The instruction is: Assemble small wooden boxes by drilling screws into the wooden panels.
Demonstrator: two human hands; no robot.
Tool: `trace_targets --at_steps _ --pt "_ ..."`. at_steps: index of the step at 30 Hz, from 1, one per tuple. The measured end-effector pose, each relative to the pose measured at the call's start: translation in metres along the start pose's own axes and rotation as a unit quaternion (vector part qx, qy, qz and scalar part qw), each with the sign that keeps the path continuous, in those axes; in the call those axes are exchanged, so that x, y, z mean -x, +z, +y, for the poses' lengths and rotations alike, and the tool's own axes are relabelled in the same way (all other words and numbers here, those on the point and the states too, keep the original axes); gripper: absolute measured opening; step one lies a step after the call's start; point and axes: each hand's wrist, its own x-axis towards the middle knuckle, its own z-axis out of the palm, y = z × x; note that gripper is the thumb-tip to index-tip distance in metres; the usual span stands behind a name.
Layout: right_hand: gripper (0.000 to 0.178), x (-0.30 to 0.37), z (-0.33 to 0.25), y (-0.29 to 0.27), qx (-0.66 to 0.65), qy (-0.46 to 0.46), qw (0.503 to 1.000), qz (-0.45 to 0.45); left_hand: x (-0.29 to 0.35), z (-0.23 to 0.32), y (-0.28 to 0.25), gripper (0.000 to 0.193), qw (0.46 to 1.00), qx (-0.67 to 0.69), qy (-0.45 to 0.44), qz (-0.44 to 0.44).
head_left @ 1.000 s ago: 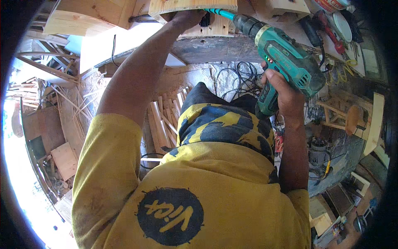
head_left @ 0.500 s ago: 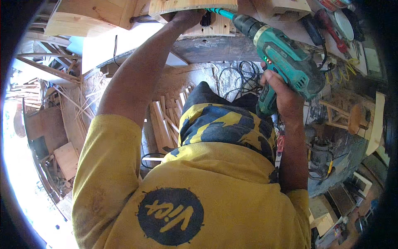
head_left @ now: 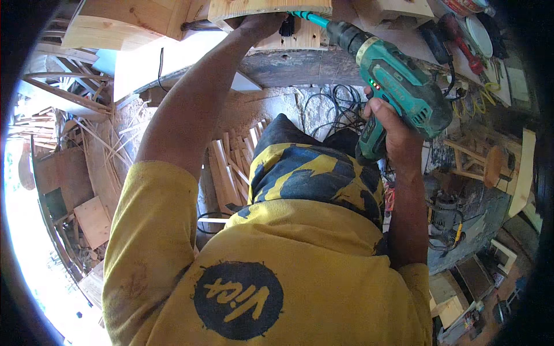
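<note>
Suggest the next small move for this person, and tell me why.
I'd probably edge the left hand slightly away from the teal bit before pressing the drill forward: that hand reaches under the wooden board close to the bit, whose tip cannot be made out, while the right hand grips the drill.

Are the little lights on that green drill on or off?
On: small red and green lights glow on the drill in the right hand. Whether its teal shaft is spinning, I cannot tell.
</note>
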Motion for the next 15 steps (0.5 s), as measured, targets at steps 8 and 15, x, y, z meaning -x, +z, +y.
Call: trace_targets --at_steps 8,15 --pt "0.012 -0.0003 -0.0016 -0.0018 0.041 -0.014 0.999 -0.012 0.0009 -0.0004 -0.0028 0.037 0.998 0.06 -0.017 0.008" --pt "0.021 0.0026 0.0017 -0.0062 0.085 -0.007 0.995 -0.051 0.0033 -0.0017 -0.0017 0.037 0.983 0.172 -0.055 -0.027"
